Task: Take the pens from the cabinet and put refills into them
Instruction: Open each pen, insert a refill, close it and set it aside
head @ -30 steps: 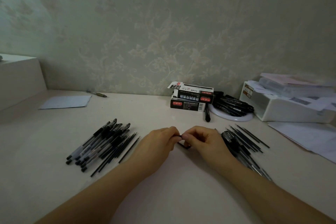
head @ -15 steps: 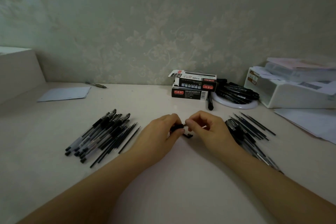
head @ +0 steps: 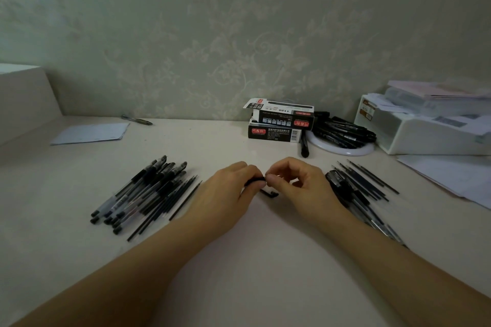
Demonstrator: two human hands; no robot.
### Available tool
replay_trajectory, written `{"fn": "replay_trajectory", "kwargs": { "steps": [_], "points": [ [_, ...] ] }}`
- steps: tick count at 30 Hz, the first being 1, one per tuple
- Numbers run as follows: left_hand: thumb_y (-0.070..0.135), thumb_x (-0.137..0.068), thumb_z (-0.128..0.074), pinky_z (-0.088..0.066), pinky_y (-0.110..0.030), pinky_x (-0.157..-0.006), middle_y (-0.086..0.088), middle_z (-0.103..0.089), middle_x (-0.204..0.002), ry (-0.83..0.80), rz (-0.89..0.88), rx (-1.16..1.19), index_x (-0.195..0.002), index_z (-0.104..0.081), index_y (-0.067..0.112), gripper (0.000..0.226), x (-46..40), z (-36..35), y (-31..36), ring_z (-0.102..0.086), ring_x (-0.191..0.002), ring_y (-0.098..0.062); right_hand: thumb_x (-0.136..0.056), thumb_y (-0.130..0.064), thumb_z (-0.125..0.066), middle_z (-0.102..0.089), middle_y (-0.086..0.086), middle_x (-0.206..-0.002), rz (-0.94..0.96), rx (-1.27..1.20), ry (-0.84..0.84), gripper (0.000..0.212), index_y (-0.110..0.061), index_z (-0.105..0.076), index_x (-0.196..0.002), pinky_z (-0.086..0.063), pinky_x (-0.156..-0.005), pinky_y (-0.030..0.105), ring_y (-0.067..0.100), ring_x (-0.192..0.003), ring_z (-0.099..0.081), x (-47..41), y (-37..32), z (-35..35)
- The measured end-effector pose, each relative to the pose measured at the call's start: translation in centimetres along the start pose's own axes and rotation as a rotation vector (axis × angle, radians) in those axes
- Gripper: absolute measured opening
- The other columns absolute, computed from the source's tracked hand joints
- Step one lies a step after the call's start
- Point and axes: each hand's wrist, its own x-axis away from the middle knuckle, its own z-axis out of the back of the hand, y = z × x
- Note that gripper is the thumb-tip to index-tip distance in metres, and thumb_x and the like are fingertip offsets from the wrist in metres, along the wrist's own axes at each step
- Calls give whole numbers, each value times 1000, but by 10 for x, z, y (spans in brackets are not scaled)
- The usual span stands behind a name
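Note:
At the middle of the desk my left hand [head: 233,191] grips the dark end of a pen [head: 254,182]. My right hand [head: 300,186] pinches the other end of that pen, fingertips meeting the left hand's. A black pen cap [head: 269,193] lies on the desk just below the fingers. To the left lies a pile of pens and thin black refills [head: 143,194]. A second pile of pens and refills [head: 356,188] lies to the right, partly behind my right wrist.
Two stacked refill boxes [head: 279,122] stand by the wall. Beside them a white round dish [head: 342,146] holds several black pens, with a black marker [head: 304,147] in front. A white storage box [head: 425,130] and papers [head: 451,178] are at right. A paper sheet [head: 90,133] and a lone pen [head: 136,120] lie at back left.
The hands stay together at the desk's middle. The pale stretch of pen seen between the right hand's fingers half a second ago is now hidden; the camera view shifted slightly.

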Motion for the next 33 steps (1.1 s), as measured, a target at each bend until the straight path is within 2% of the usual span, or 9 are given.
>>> {"fn": "replay_trajectory", "kwargs": {
  "steps": [3, 6, 9, 12, 16, 20, 23, 27, 33],
  "points": [
    [32, -96, -51, -48, -41, -68, 11, -58, -86, -1, -3, 2, -100, -65, 25, 16, 0, 0, 0, -53, -75, -9, -86, -27, -72, -70, -16, -91, -4, -6, 7, 8, -30, -69, -92, -47, -63, 14, 6, -76, -62, 0, 0, -1],
    [31, -97, -51, -49, -41, -69, 9, -60, -88, 2, 4, 5, -102, -65, 22, 18, -1, 1, 2, -55, -77, -10, -85, -43, -67, -72, -13, -81, -32, -34, 55, 18, -26, -70, -88, -44, -65, 7, -1, -72, -64, -1, -3, 0],
    [32, -98, -49, -48, -40, -72, 9, -61, -92, -17, 12, 4, -105, -64, 22, 19, -1, 2, 4, -56, -80, -11, -89, -31, -68, -72, -6, -72, -29, -43, 52, 13, -21, -71, -82, -43, -64, 6, 0, -68, -65, 0, -2, 1],
    [33, -99, -46, -49, -39, -72, 14, -56, -87, -34, 26, -3, -113, -57, 26, 19, -1, 5, 6, -52, -76, -9, -89, -19, -70, -74, -7, -77, -36, -77, 46, 3, -20, -71, -87, -44, -67, 6, 0, -74, -67, 0, -2, 2],
    [31, -100, -41, -49, -40, -71, 13, -56, -89, -30, 38, -25, -118, -52, 33, 21, 0, 10, 8, -56, -80, -13, -89, -14, -69, -74, -5, -82, -73, -143, 166, 8, -21, -70, -92, -47, -70, 7, 0, -77, -67, -2, -2, 7],
    [30, -101, -39, -48, -39, -69, 10, -54, -93, -13, 73, -63, -119, -53, 35, 23, -1, 12, 8, -54, -83, -15, -89, -15, -69, -71, -8, -84, -40, 48, 152, 10, -25, -69, -88, -52, -75, 16, 6, -82, -66, 2, -5, 10],
    [29, -101, -40, -48, -38, -69, 9, -54, -95, 4, 117, -83, -120, -54, 35, 24, 0, 13, 6, -54, -85, -15, -86, -12, -69, -68, -11, -77, 72, 208, 50, 11, -23, -70, -85, -48, -69, 13, 4, -75, -62, 9, -11, 7],
    [27, -100, -42, -48, -40, -72, 8, -55, -97, -8, 150, -81, -120, -55, 36, 25, 0, 15, 3, -56, -87, -16, -86, -16, -68, -64, -7, -82, 252, 519, -173, 7, -18, -73, -89, -43, -73, 19, 7, -78, -55, 13, -15, 3],
    [26, -100, -43, -48, -37, -72, 11, -53, -95, -20, 91, -49, -121, -56, 36, 26, 3, 10, 8, -55, -86, -14, -88, -24, -69, -62, -5, -85, 213, 522, -131, 11, -19, -73, -97, -39, -72, 15, 5, -79, -53, 13, -18, 1]
  ]
}}
